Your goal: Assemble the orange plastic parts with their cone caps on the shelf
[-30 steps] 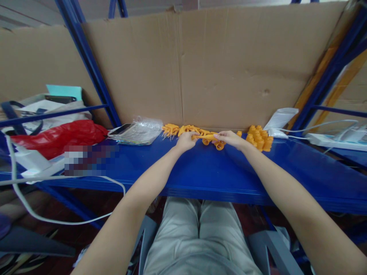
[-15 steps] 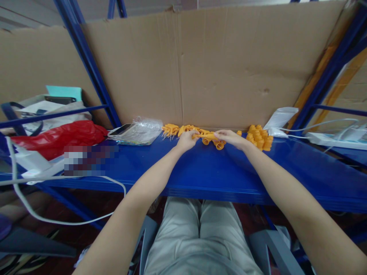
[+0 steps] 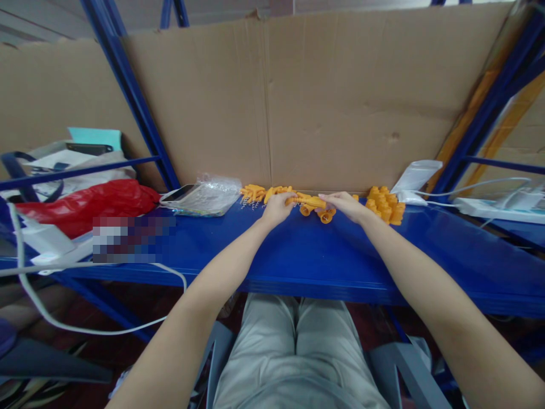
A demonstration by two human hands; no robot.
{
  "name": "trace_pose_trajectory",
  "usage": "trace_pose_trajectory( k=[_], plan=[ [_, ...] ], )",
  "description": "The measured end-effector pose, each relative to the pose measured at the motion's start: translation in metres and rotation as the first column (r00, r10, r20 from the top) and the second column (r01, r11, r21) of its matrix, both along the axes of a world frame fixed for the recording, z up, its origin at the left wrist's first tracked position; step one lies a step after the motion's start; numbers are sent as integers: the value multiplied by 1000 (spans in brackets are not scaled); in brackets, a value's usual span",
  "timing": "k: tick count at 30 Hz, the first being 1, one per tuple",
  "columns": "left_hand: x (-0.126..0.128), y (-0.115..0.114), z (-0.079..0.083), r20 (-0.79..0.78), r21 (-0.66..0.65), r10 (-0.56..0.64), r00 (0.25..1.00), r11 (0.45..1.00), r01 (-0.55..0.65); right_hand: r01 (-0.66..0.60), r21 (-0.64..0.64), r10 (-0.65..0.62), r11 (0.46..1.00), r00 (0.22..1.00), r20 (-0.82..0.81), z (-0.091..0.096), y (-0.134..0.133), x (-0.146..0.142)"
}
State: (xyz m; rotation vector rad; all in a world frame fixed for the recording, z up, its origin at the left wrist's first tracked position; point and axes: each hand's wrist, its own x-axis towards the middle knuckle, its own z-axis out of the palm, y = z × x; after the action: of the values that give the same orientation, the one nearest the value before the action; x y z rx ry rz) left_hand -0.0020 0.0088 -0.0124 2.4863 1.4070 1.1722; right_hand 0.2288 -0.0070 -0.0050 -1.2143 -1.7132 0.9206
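Observation:
Near the back of the blue shelf, my left hand (image 3: 277,208) is closed on one end of a long orange plastic piece (image 3: 311,200). My right hand (image 3: 344,204) has its fingers pinched at the other end of that piece. Just below it, between my hands, lie several orange cup-shaped pieces (image 3: 327,216). Behind my left hand is a pile of slim orange pieces (image 3: 254,193) with small metal spirals hanging from some of them. To the right of my right hand stand knobbly orange pieces (image 3: 385,205) in a cluster. My fingertips are too small to make out fully.
A tall cardboard sheet (image 3: 332,96) closes off the back. On the left are a plastic bag with a phone (image 3: 187,193), a red bag (image 3: 97,205) and a white cable (image 3: 106,329). A white packet (image 3: 419,176) and a power strip (image 3: 502,209) lie on the right.
Both hands stay almost in place on the long orange piece. My right fingers have shifted very slightly at its end, showing a little more of it.

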Motion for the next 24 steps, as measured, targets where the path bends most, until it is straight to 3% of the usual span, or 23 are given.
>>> trace_pose_trajectory(
  k=[8,14,18,24],
  plan=[
    [2,-1,-3,-25,-52,96,995,994,-98,-2,-52,4,999,999,38,-7,1,2],
    [1,-1,2,19,-34,74,997,997,-73,24,46,-28,999,996,79,-4,-1,-3],
    [4,-1,1,46,30,60,997,998,-62,55,10,-56,998,998,24,-3,0,-3],
    [6,-2,-3,31,40,45,998,998,-46,-2,-57,1,998,1000,-14,-1,-4,-2]
  ],
)
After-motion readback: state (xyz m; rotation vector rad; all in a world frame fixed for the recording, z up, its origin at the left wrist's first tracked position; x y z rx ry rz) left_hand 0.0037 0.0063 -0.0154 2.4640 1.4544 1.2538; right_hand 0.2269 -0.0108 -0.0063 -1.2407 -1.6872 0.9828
